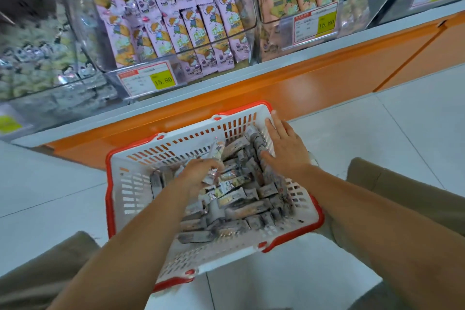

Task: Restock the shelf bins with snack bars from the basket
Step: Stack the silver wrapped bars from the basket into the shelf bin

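Gripping bars [217, 152] in curled left hand [198, 172], long axes pointing ahead toward bins [176, 20] up beyond; resting right hand [284, 146] flat, fingers straight, just beside, against basket [239, 123] wall.

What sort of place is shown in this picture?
Most likely a shop aisle, perhaps a supermarket. Clear shelf bins hold packaged snack bars, price tags reading 15.80 hang on them, and a red-rimmed shopping basket holding more bars stands on the floor.

Bare left hand [198, 172], bare right hand [285, 150], bare forearms [151, 221], olive-brown trousers [402, 184].
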Demonstrator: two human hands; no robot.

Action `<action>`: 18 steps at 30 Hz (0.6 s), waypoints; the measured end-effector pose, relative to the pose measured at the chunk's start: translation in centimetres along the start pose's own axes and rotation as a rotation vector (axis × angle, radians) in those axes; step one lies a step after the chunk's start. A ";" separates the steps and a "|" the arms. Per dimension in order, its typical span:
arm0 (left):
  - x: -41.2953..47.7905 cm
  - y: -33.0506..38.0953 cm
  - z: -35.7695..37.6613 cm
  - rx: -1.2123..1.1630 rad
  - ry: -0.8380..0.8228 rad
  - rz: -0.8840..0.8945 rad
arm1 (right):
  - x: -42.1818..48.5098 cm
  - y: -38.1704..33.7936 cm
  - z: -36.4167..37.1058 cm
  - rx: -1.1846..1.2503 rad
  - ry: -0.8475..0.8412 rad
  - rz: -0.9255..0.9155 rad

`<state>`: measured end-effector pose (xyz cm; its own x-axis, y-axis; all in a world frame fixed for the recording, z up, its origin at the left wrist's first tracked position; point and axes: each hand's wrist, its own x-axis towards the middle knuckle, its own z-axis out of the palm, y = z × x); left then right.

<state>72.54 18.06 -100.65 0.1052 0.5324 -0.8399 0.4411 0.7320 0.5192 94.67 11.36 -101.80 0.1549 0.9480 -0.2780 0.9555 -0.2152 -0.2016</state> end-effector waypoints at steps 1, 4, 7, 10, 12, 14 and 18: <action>-1.1 0.1 -0.5 -0.044 0.016 0.020 | -0.1 -0.1 -0.6 -0.001 -0.016 -0.007; -3.9 -0.3 -2.5 -0.115 0.021 0.140 | -0.8 -1.5 -2.7 0.041 0.050 -0.110; -7.7 -0.7 -4.5 -0.189 0.016 0.267 | -1.9 -4.1 -5.3 0.134 0.127 -0.262; -10.9 -1.1 -6.3 -0.249 0.054 0.389 | -3.2 -7.3 -8.5 0.181 0.210 -0.396; -13.1 -1.3 -7.6 -0.229 0.076 0.482 | -4.0 -9.5 -10.6 0.201 0.262 -0.456; -15.3 -1.0 -8.8 -0.222 0.112 0.551 | -4.5 -11.6 -12.4 0.216 0.309 -0.508; -18.3 0.4 -11.9 -0.263 0.189 0.650 | -4.8 -15.0 -15.0 0.220 0.365 -0.591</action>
<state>60.17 13.64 -83.18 0.1073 0.9417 -0.3190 0.1099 0.3077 0.9451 83.40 13.54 -83.34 -0.2607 0.9299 0.2594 0.8387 0.3512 -0.4162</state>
